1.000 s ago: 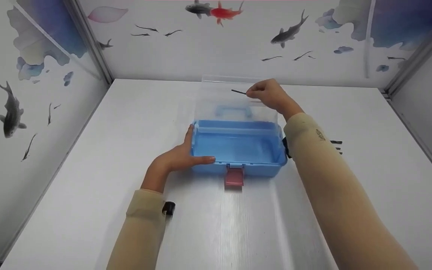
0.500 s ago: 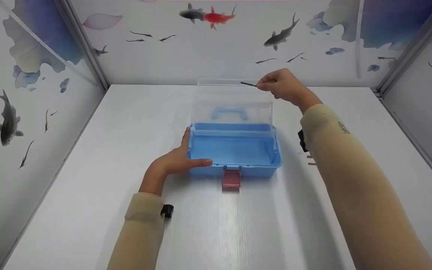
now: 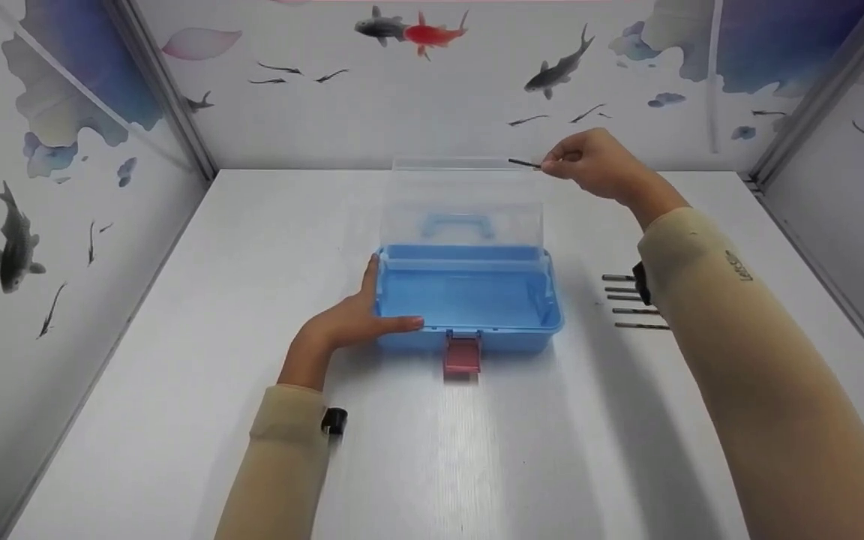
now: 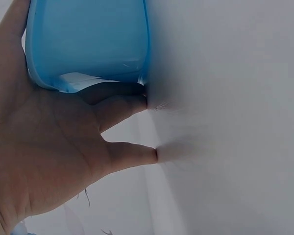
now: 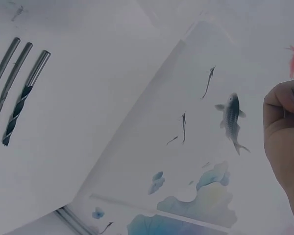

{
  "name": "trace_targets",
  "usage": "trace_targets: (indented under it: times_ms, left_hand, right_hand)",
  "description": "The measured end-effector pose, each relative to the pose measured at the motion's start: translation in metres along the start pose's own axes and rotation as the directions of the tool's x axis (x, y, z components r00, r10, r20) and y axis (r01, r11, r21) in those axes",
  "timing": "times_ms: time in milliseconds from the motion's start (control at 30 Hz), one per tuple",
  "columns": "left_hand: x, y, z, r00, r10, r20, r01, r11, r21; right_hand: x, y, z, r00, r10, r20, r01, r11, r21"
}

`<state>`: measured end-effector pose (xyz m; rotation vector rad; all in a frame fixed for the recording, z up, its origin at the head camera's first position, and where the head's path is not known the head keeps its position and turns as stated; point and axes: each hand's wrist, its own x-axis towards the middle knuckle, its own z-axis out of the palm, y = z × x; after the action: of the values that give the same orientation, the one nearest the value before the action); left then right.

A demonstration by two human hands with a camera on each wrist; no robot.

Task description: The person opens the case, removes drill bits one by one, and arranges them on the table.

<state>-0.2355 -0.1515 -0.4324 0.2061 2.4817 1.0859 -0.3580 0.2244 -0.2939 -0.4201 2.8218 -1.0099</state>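
Observation:
A blue plastic toolbox (image 3: 469,341) stands with its clear lid (image 3: 469,184) swung back behind it. My left hand (image 3: 346,319) rests on the box's left end, thumb along the front rim and fingers extended along the side. In the left wrist view, the palm of the left hand (image 4: 54,132) lies by the box wall (image 4: 93,39), with the lower fingertips at the white table. My right hand (image 3: 601,166) pinches a thin dark drill bit (image 3: 523,163) between thumb and fingertips, raised near the lid's upper right corner. In the right wrist view the held bit is out of sight.
Several drill bits (image 3: 631,310) lie in a row right of the box, partly behind my right sleeve; one has a silver shank and dark flutes (image 5: 20,105). A pink latch (image 3: 463,355) hangs at the box front. White walls with painted fish surround the table (image 3: 252,247).
My right hand has moved right and slightly up with the drill bit, away from above the lid. More of the bits on the table now show. The left hand stays on the box.

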Motion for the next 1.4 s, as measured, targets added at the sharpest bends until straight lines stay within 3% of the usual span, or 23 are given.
trace_targets:
  times_ms: [467,933,1167,1400]
  left_hand:
    - [0.001,-0.001,0.002,1.0,0.021,-0.004,-0.021,1.0,-0.021]
    - [0.001,-0.002,0.002,0.998,0.065,-0.009,-0.066,0.997,-0.034]
    - [0.001,-0.002,0.002,0.998,0.056,-0.016,-0.056,0.998,-0.034]
    - [0.0,-0.001,0.001,1.0,0.001,0.002,-0.001,1.0,0.009]
  right_hand:
    - [-0.026,0.006,-0.005,0.998,-0.049,0.025,0.051,0.996,-0.076]
    - [-0.055,0.021,-0.011,0.998,-0.056,-0.021,0.055,0.996,-0.068]
    - [-0.069,0.028,-0.011,0.998,-0.055,-0.026,0.052,0.995,-0.085]
    - [-0.085,0.037,-0.009,0.999,-0.047,-0.026,0.045,0.997,-0.068]
